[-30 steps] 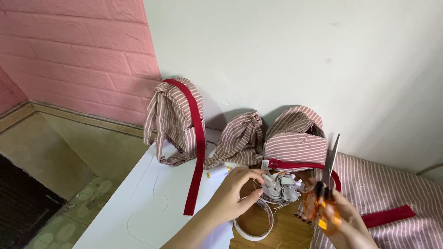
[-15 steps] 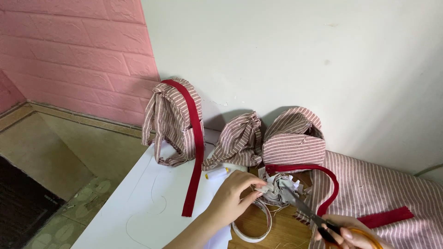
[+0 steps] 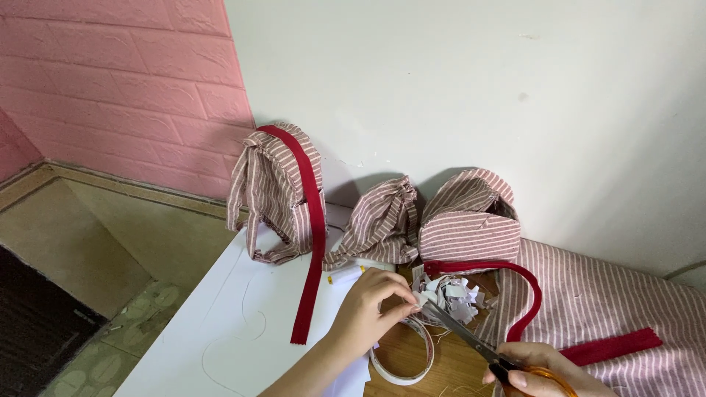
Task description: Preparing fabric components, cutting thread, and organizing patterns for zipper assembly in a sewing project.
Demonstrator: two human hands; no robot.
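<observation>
— So what sits against the wall?
— Three striped fabric bags: one (image 3: 276,195) with a red strap at the table's (image 3: 213,338) back left edge, a crumpled one (image 3: 382,224) beside it, and a third (image 3: 471,220) further right.
— Anything inside them?
— I cannot tell; white paper scraps (image 3: 452,292) lie heaped just before the third bag.
— And the hands?
— Left hand (image 3: 368,316) pinches a white scrap at that heap. Right hand (image 3: 540,367), at the near edge, is closed around orange-handled scissors (image 3: 478,342), blades pointing to the pinched scrap.
</observation>
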